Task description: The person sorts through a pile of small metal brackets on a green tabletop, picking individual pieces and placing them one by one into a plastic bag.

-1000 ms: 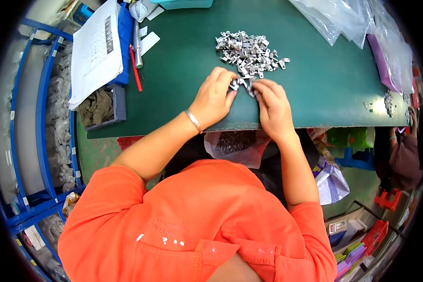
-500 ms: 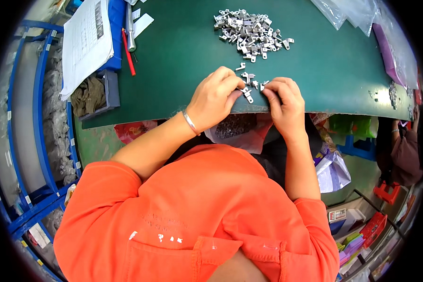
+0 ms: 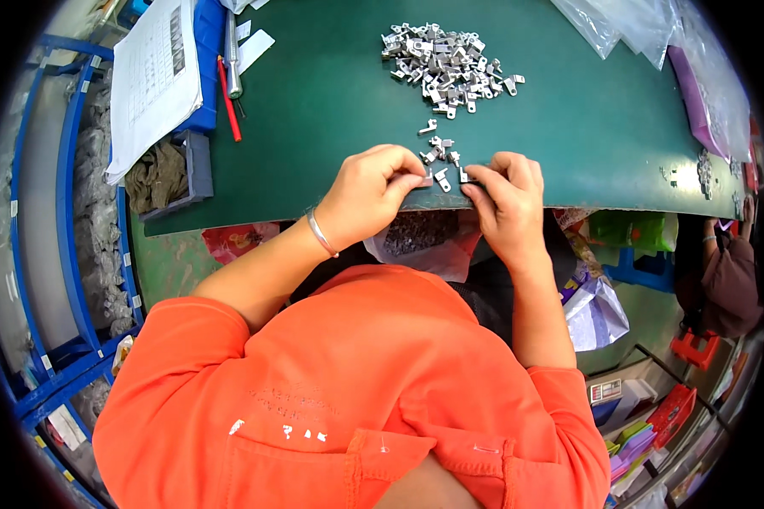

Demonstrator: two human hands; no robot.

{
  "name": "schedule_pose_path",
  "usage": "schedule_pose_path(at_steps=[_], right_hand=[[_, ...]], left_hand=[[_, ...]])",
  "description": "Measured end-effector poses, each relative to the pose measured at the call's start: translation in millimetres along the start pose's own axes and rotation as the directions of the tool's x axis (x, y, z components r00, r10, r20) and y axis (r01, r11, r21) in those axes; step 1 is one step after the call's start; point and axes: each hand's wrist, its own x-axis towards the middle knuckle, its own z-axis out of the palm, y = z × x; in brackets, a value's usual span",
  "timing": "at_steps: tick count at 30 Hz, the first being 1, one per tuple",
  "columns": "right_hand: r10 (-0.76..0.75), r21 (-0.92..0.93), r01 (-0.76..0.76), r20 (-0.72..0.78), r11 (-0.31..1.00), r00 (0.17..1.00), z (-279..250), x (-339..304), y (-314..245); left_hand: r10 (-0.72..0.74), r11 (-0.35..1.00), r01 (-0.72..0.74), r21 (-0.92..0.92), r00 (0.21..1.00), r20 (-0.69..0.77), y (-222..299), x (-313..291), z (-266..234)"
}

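We found the left hand (image 3: 369, 191) pinching a small metal bracket (image 3: 428, 179) between thumb and forefinger, only a sliver of it showing. The right hand (image 3: 511, 204) likewise pinched a second bracket (image 3: 464, 175) at its fingertips. The hands stood apart, facing each other above the near edge of the green tabletop (image 3: 314, 110).

As to progress, we judged that the larger share lay unhandled: a dense heap of brackets (image 3: 446, 68) occupied the far middle of the top. A few pieces lay apart from it: a loose cluster (image 3: 438, 149) just beyond the fingers, a lone bracket (image 3: 442, 180) between the hands, and another (image 3: 428, 127) farther off, toward the heap. We could not tell which pieces, if any, were finished. Below the near edge, an open plastic bag (image 3: 452, 265) held many small dark pieces, too small to identify.

In appearance, the brackets were silvery grey, bent, with flat tabs, some visibly holed. We noted bright glints; surface defects could not be assessed at this size.
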Motion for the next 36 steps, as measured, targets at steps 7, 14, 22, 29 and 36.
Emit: schedule_pose_path(at_steps=[7, 14, 22, 29, 36], right_hand=[[-0.047, -0.007, 0.046, -0.23, 0.999, 0.972, 11, -12, -4], [-0.194, 0.063, 0.205, -0.148, 0.977, 0.97, 6, -24, -4], [0.065, -0.074, -0.079, -0.178, 0.994, 0.982, 3, -7, 11], [0.013, 0.058, -0.005, -0.143, 0.998, 0.99, 7, -18, -3], [-0.036, 0.028, 0.038, -0.094, 0.999, 0.995, 10, -17, -9]], left_hand=[[0.295, 0.871, -0.277, 0.406, 0.955, 0.018, 9, 4, 19], [0.426, 0.805, -0.389, 0.448, 0.905, 0.019, 1, 10, 20], [0.419, 0.887, -0.398, 0.235, 0.907, -0.048, -5, 7, 11], [0.567, 0.771, -0.558, 0.308, 0.821, 0.07, -10, 3, -1], [0.557, 0.753, -0.546, 0.367, 0.826, 0.087, -9, -5, -7]])
